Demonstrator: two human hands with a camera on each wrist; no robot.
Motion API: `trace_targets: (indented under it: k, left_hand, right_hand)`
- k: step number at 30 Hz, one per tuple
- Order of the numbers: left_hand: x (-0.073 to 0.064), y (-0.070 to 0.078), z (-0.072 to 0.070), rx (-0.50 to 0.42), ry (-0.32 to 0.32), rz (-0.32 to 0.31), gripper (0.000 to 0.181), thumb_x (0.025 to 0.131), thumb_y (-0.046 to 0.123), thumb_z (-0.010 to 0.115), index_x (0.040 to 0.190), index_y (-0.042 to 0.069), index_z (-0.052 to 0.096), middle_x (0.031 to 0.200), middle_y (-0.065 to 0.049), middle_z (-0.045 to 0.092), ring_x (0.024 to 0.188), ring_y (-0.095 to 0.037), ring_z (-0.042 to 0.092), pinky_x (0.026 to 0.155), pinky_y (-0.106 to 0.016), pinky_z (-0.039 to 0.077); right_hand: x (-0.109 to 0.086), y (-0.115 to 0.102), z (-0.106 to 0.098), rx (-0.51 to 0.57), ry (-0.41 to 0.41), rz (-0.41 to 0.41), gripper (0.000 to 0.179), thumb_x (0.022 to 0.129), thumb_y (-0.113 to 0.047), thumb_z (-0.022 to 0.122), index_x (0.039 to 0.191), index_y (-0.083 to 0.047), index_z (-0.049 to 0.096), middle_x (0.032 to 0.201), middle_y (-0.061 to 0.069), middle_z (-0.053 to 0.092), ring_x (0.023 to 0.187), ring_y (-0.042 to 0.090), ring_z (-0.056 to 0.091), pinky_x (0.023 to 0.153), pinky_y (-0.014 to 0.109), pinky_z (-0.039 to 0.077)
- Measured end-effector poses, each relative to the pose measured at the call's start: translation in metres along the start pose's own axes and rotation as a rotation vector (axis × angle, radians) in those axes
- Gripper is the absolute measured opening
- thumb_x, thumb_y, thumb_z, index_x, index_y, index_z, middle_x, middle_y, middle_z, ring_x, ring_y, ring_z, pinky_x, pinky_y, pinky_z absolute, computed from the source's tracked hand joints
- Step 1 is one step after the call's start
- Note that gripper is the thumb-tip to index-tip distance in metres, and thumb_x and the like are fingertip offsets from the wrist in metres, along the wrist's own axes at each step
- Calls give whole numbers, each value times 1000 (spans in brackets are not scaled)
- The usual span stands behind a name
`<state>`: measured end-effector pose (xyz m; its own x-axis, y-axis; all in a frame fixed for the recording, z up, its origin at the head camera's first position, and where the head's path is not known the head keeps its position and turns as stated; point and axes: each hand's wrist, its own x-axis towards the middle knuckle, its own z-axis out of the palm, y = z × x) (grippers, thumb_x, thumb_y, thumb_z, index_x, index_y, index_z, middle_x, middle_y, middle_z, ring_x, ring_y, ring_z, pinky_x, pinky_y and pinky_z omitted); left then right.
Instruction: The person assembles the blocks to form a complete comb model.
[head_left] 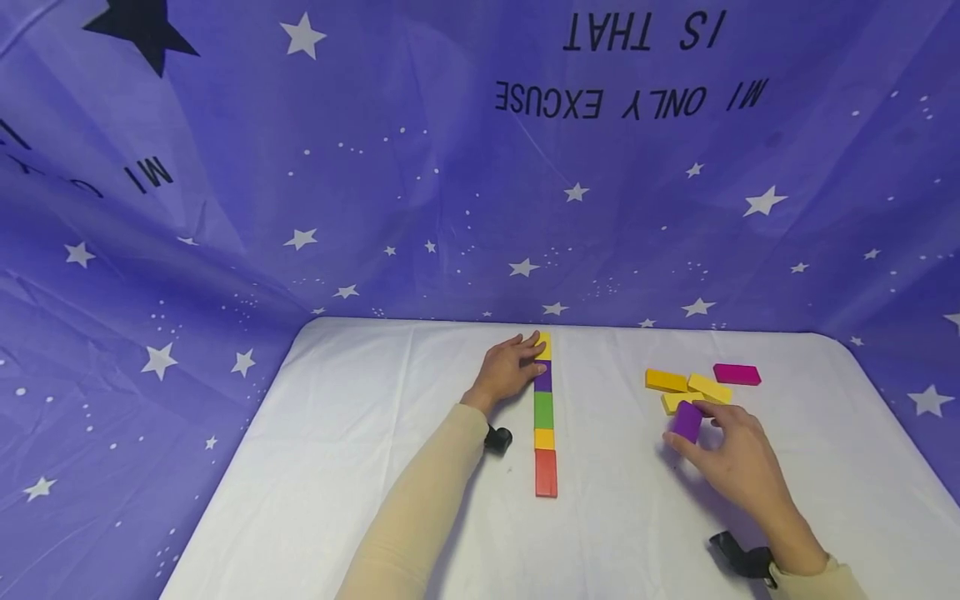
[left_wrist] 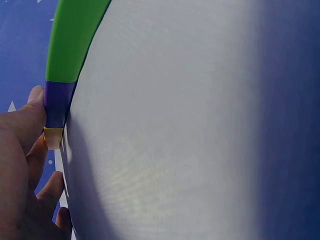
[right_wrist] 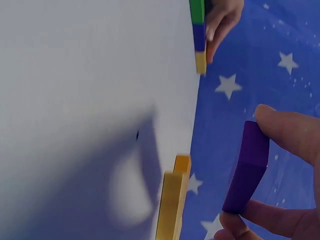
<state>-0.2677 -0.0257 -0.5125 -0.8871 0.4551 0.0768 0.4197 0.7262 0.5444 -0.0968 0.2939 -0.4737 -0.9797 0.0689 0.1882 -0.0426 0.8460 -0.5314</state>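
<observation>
A straight row of blocks lies on the white table: a red block (head_left: 546,475) at the near end, then an orange-yellow block (head_left: 544,439), a green block (head_left: 543,410), a purple block (head_left: 543,379) and a yellow block (head_left: 546,343). My left hand (head_left: 504,373) touches the far end from the left, its thumb on the purple block and fingers at the yellow one. To the right, my right hand (head_left: 738,458) pinches another purple block (right_wrist: 247,167) between thumb and fingers, raised off the table.
Just beyond the right hand lie loose blocks: an orange block (head_left: 666,381), a yellow block (head_left: 712,390), a second yellow block (head_left: 677,404) and a magenta block (head_left: 737,374). A blue curtain (head_left: 420,208) with stars hangs behind the white tablecloth (head_left: 330,467).
</observation>
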Motion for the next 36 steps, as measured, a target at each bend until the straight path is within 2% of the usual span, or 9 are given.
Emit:
trace_targets:
  k: [5,13,20,28,33,36]
  left_hand:
    - [2,1,0,-13,2,12,46,99,34,64,142,19,58,156,6,42,147,-24,35,122,-40,24]
    - [1,1,1,-11,-7,1,47,98,33,64,142,19,58,156,6,42,147,-24,34,121,-43,24]
    - [-2,3,0,-36,-8,2,46,98,31,65,142,17,58,156,3,43,147,-25,34,121,-44,24]
    - [-4,3,0,-36,2,21,46,98,31,65,141,15,59,155,1,44,146,-28,36,121,-44,25]
    - [-4,3,-1,-36,5,24,46,98,31,65,141,15,59,155,1,44,146,-28,37,120,-45,26]
    - [-3,4,-2,-35,12,25,46,98,30,65,141,14,59,155,1,45,145,-28,38,120,-46,27]
  right_hand:
    - [-6,-13,6,11,0,-29,72,80,-48,82,129,1,62,121,28,62,112,48,51,87,62,43]
    - [-19,-33,20,44,-61,-45,74,79,-53,81,130,-3,63,125,22,63,117,42,52,93,62,45]
    - [-30,-51,32,23,-102,-53,74,76,-56,83,128,-6,66,120,14,64,117,36,54,96,60,48]
    - [-44,-68,48,16,-143,-77,69,73,-51,87,127,-12,68,116,4,63,114,29,56,96,55,51]
    - [-50,-74,55,21,-107,-138,67,69,-44,91,123,-12,69,114,0,63,112,24,57,94,50,52]
    - [-52,-78,58,13,-110,-145,67,68,-42,91,123,-12,70,115,0,62,113,24,57,94,49,52]
